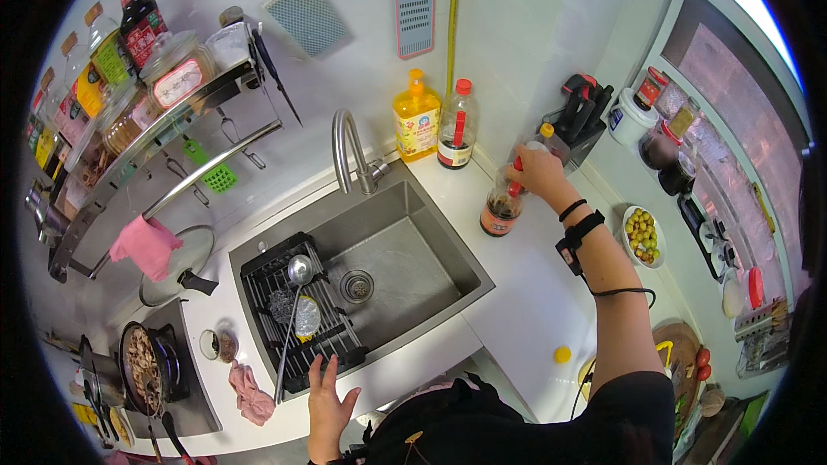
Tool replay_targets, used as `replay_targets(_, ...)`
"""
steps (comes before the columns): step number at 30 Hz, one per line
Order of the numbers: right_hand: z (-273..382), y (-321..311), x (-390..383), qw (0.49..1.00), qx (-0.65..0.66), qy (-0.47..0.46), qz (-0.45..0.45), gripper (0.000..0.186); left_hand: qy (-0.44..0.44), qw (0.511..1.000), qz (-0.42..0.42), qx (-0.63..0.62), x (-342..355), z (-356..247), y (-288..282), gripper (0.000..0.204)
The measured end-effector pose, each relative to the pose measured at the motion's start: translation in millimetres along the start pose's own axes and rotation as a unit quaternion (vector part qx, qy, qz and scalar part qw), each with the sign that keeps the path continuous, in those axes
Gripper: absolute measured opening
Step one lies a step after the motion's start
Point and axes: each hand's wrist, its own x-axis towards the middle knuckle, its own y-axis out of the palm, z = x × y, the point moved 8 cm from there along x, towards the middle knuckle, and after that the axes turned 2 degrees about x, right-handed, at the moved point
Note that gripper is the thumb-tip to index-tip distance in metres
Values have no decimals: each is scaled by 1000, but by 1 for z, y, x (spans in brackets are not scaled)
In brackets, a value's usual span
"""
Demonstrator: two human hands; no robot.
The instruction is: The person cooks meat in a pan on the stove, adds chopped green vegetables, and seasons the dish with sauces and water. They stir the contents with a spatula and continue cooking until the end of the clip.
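My right hand (541, 174) reaches to the counter right of the sink, its fingers closed round the red-topped upper part of a bottle of dark sauce (500, 213). The bottle's base is at the countertop, and the fingers hide part of its neck. Just behind the hand shows a yellow-capped bottle (546, 131), mostly covered. My left hand (329, 405) is empty, fingers apart, in front of the sink's near edge. Close by lies a long-handled ladle (300, 270) across the black dish rack (349, 340) in the sink.
A frying pan of food (142, 362) sits on the stove at left. Behind the sink stand a yellow detergent bottle (417, 120) and a red-capped bottle (457, 127). A knife block (575, 133) and a bowl of small fruit (643, 236) are at right. The faucet (346, 146) arches over the sink.
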Motion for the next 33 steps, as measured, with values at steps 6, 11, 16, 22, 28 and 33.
replay_targets(6, 21, -31, 37, 998, 19, -28, -46, 42, -15, 999, 31, 23, 2, 0, 4, 71)
replay_targets(11, 44, -31, 124, 989, 79, -43, -115, 37, 13, 996, 57, 70, -7, 2, 16, 69)
replay_targets(16, 45, 8, 173, 988, 128, -6, -86, 37, 21, 996, 47, 68, -32, 16, 14, 61)
replay_targets(22, 87, 19, 167, 997, 2, -63, -50, 34, -28, 997, 12, 66, -52, 25, 3, 57)
replay_targets(28, 178, -49, 87, 976, -13, -192, -101, 30, 57, 995, -74, -21, -12, -20, -32, 63)
replay_targets(33, 280, -119, -26, 945, 111, -306, -24, 24, 202, 955, -178, -124, 18, -85, -69, 73)
